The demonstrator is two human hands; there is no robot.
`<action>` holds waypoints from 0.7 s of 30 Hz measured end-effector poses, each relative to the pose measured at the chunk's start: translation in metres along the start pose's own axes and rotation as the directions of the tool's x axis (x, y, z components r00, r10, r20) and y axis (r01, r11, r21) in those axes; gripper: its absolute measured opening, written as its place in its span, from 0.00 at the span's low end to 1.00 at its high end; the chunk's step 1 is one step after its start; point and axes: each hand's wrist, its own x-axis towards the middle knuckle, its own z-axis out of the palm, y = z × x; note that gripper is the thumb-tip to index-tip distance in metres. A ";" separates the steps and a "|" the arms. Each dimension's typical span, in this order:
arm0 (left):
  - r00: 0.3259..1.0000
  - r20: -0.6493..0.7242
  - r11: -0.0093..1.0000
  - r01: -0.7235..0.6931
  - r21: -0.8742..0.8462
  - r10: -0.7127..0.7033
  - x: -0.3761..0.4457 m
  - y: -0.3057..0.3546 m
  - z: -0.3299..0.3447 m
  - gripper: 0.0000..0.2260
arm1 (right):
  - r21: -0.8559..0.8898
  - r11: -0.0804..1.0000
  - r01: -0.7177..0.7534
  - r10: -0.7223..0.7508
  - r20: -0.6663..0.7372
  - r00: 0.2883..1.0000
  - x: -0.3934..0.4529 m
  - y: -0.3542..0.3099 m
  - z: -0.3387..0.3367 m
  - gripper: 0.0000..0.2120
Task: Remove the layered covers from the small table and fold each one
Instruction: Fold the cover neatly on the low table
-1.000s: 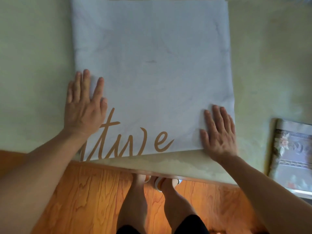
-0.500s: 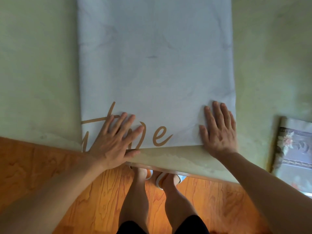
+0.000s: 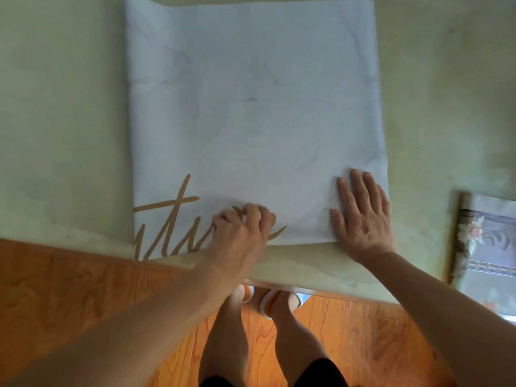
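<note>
Your right hand lies flat, fingers straight, pinning the pale blue folded cloth cover with gold lettering on the green-topped table, so your left hand, fingers curled, can pinch its near edge for folding.

Hidden and cropped parts

The left hand covers part of the gold script lettering on the folded pale-blue cloth cover; the floral patterned folded cloth runs off the right edge.
</note>
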 end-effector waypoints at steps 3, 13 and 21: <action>0.991 -0.027 0.978 0.122 -0.171 -0.128 0.007 -0.008 -0.008 0.20 | 0.074 0.997 0.020 -0.029 0.127 0.991 0.001 0.002 -0.015 0.37; 0.977 0.154 0.847 -0.044 -0.530 0.147 0.006 -0.131 0.002 0.29 | 0.057 0.961 0.272 -0.278 0.188 0.942 0.024 0.017 -0.055 0.28; 0.997 -0.001 0.942 -0.079 -0.328 0.083 -0.033 -0.267 0.047 0.44 | 0.111 0.993 -0.050 0.015 0.299 0.954 0.041 0.002 -0.089 0.20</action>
